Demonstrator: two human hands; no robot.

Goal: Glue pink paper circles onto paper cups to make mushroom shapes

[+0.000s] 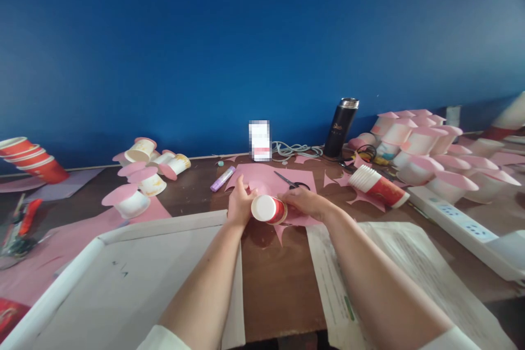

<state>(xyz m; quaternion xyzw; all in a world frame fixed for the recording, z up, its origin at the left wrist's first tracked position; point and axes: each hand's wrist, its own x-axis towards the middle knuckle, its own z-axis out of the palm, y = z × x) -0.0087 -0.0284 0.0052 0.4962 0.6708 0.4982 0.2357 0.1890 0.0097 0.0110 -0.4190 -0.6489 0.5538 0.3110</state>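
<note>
Left hand [241, 200] and right hand [307, 202] pinch a red paper cup [279, 209] from either side, apparently to steady it at the desk [283, 284].

Plain blue wall [205, 54], paler toward the left, behind a brown wood-toned table [279, 290] in soft light.

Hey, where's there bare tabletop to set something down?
Two patches of dark brown table look bare: the front strip between the white cardboard tray and off-white printed sheet, and the patch between the slim purple tube and the left cluster of white paper cups. The right is crowded with pink-topped white cups and a white power strip.
</note>
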